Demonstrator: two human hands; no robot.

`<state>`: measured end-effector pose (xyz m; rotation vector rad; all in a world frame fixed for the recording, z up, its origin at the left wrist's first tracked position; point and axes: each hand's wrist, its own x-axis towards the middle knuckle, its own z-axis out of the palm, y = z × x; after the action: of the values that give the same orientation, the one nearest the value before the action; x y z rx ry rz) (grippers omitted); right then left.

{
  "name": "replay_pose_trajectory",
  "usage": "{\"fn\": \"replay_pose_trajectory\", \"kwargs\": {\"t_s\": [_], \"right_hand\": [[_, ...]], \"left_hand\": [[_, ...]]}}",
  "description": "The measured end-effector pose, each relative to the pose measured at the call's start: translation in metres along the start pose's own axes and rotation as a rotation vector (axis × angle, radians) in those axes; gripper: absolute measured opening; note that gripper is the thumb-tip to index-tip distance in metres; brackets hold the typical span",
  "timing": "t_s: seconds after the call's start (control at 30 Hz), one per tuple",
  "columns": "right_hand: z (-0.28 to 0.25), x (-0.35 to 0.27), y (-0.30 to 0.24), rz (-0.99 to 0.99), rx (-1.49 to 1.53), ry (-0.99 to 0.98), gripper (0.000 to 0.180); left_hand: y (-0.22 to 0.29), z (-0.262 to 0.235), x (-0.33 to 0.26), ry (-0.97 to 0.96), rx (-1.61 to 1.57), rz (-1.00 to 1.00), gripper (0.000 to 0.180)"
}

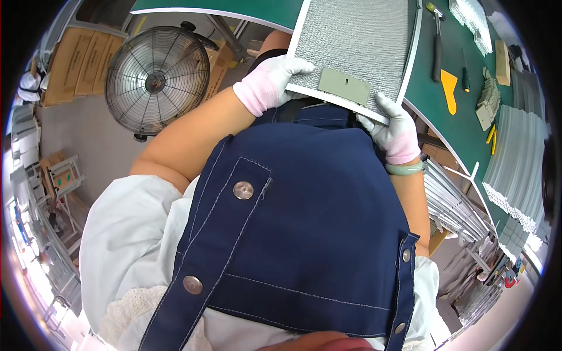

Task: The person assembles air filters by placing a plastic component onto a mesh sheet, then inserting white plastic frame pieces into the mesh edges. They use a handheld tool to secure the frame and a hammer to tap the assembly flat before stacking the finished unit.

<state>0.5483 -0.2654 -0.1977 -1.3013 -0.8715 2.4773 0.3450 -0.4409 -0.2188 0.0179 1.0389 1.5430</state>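
Observation:
A rectangular mesh filter panel (354,32) with a white metal frame reaches away from my body over the table edge. My left hand (270,83), in a white glove with a pink cuff, grips its near left corner, thumb on top and fingers under the frame. Wrapped round the near right corner is my right hand (395,130), gloved the same way, its thumb over the mesh and fingers below the edge. Between the hands, a grey-green plate (344,86) with a small dark slot lies along the panel's near edge.
On the green table (426,96) at right are a hammer (437,50), a yellow scraper (449,90), a screwdriver (466,79), yellow-handled pliers (492,138) and stacked metal strips (518,169). A floor fan (155,82) stands left, near cardboard boxes (76,67). Metal profiles (451,199) lie below the table.

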Motion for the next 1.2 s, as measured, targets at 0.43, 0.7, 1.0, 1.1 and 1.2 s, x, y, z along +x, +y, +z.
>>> {"fn": "replay_pose_trajectory", "kwargs": {"t_s": [0.43, 0.7, 1.0, 1.1, 1.2], "right_hand": [[-0.037, 0.009, 0.007, -0.307, -0.458, -0.144, 0.030], [-0.017, -0.007, -0.018, -0.463, -0.411, -0.092, 0.025], [0.009, -0.042, -0.034, -0.616, -0.582, -0.297, 0.052], [0.008, -0.053, -0.036, -0.673, -0.640, -0.296, 0.052], [0.018, -0.064, -0.032, -0.690, -0.674, -0.155, 0.040]], "left_hand": [[0.023, -0.023, 0.008, -0.219, 0.559, 0.251, 0.039], [0.038, -0.004, -0.002, -0.371, 0.672, 0.139, 0.039], [0.087, 0.023, 0.015, -0.151, 0.553, 0.468, 0.044], [0.105, 0.031, 0.011, -0.309, 0.597, 0.515, 0.045], [0.098, 0.023, 0.003, -0.237, 0.765, 0.517, 0.046]]}}
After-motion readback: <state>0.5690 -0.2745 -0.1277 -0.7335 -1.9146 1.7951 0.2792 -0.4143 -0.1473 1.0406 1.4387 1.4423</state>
